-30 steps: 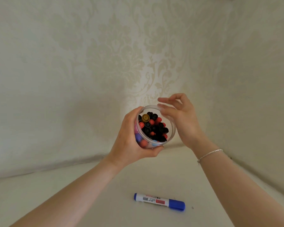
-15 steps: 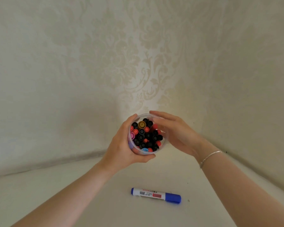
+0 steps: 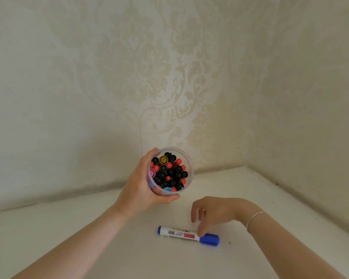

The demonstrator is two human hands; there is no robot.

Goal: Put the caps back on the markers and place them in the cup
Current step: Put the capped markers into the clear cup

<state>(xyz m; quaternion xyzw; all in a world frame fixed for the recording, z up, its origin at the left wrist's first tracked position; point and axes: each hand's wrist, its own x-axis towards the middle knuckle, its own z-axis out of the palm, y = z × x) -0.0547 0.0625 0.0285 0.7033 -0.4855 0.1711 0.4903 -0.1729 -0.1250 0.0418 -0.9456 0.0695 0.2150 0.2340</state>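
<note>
Damask wallpaper (image 3: 149, 77), corner, white tabletop (image 3: 69, 228)

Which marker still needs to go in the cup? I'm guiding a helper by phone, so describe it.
On the pale table, in front of the clear cup that the left hand holds, lies one marker. The right hand reaches down to it. It alone lies flat: white barrel, blue cap.
</note>
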